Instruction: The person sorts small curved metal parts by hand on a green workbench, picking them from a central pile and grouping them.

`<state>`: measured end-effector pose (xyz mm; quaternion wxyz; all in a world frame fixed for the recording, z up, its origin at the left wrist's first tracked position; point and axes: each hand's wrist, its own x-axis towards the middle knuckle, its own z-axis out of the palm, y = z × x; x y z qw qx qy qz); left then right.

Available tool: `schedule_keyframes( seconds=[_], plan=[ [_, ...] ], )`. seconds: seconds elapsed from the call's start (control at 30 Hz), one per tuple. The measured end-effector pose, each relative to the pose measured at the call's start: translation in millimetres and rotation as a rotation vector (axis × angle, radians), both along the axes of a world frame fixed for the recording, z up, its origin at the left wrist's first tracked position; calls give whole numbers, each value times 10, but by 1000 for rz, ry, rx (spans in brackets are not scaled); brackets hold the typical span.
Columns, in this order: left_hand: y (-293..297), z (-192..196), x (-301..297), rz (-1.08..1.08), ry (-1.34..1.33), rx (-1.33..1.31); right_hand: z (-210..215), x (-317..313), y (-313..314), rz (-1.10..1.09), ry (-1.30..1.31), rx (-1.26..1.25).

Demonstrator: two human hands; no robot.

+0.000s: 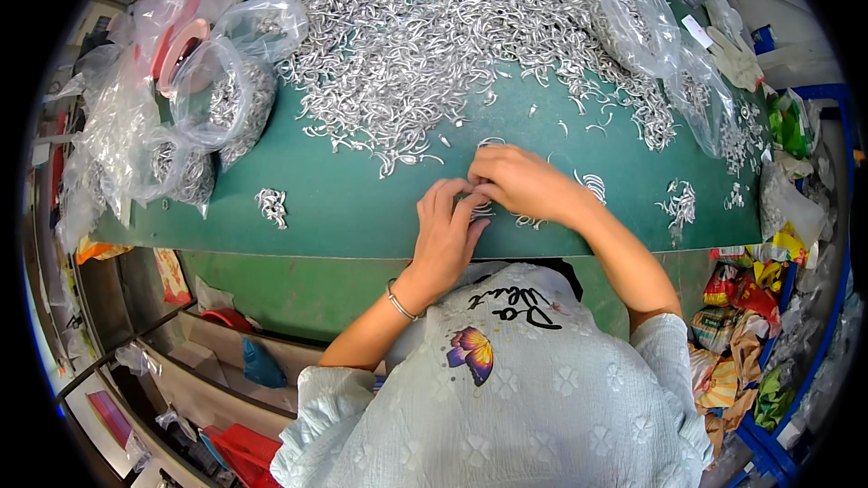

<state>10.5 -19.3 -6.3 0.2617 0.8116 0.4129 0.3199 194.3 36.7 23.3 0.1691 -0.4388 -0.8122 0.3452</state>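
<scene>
Across the smooth green table spreads a heap of curved silvery metal pieces. Nearer than that heap, the left hand and right hand meet, fingertips together, by a few matching pieces; what either grip clamps, I cannot tell.

I see a deep green tabletop under bright silver metal pieces. The shirt looks pale grey-blue to me, patterned with tone-on-tone clovers, black script and a butterfly in orange, yellow and purple. I also pick out a silver bracelet, a red container and a blue rack.
</scene>
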Motion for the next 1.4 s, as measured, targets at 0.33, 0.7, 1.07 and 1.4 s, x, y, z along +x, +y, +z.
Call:
schedule_keyframes(
  seconds=[0.33, 0.7, 1.07, 1.4],
  plan=[
    [-15, -42, -2, -125, 98, 23, -334, 146, 628, -380, -138, 481],
    [-8, -74, -11, -142, 17, 31, -145, 809, 532, -707, -77, 400],
    [-16, -70, -40, -126, 12, 34, -142, 511, 498, -542, -131, 557],
    [-24, -42, -81, -85, 10, 30, -134, 363, 474, -370, -148, 462]
  ],
)
